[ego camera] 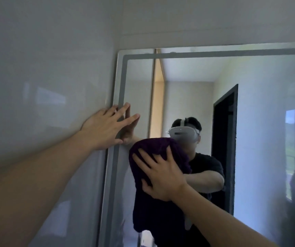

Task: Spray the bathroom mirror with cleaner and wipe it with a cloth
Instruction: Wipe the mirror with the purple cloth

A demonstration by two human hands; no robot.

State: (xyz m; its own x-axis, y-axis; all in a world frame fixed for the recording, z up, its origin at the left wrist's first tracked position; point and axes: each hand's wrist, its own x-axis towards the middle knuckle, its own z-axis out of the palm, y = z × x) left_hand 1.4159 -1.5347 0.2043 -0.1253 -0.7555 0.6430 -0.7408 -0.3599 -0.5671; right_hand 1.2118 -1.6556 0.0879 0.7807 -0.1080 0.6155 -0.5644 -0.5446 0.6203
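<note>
A large wall mirror (260, 97) with a grey frosted border fills the right half of the head view. My right hand (162, 175) presses a dark purple cloth (153, 150) flat against the glass near the mirror's left side, fingers spread over it; the cloth's lower part hangs down. My left hand (105, 127) rests open on the mirror's left edge, fingers spread, palm partly on the wall. No spray bottle is in sight.
A glossy grey tiled wall (45, 77) runs along the left of the mirror. The mirror reflects a person wearing a white headset, a dark doorway, a wooden panel and a window at the right.
</note>
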